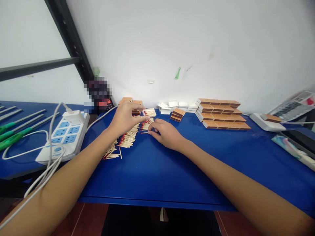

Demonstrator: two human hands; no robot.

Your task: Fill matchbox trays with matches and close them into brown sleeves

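A long heap of red-tipped matches [126, 139] lies on the blue table [152, 177], running from near the left front to the back. My left hand [125, 118] hovers over the far end of the heap, fingers curled and reaching toward a small open white matchbox tray [150, 112] with matches in it. My right hand [166, 132] rests on the table just right of the heap, its fingertips pinched together on a few matches [145, 131]. Whether the left hand holds anything is hidden.
Stacked brown matchbox sleeves [220, 113] stand at the back right, white trays [176, 105] and loose sleeves [178, 113] beside them. A white power strip [65, 134] with cables lies at the left, green-handled tools [14, 131] beyond it. A phone [300, 139] lies far right.
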